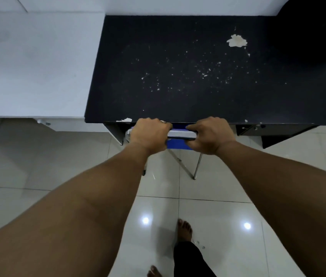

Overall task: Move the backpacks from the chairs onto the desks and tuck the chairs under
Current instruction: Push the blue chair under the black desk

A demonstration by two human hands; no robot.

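Gripping chair backrest (180, 134): left hand (150, 133), right hand (211, 135), fingers curled round; black desk (178, 66) above.

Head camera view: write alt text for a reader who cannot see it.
Seen from above, a left hand and a right hand grip the top rail of a blue chair whose seat is mostly under a black desk. The desktop is chipped and flecked white; a white desk adjoins on the left, and bare feet stand on glossy floor tiles.

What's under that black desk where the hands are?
A blue chair, mostly tucked under the black desk; both hands grip its back. Its metal legs show; the seat is hidden by the desktop.
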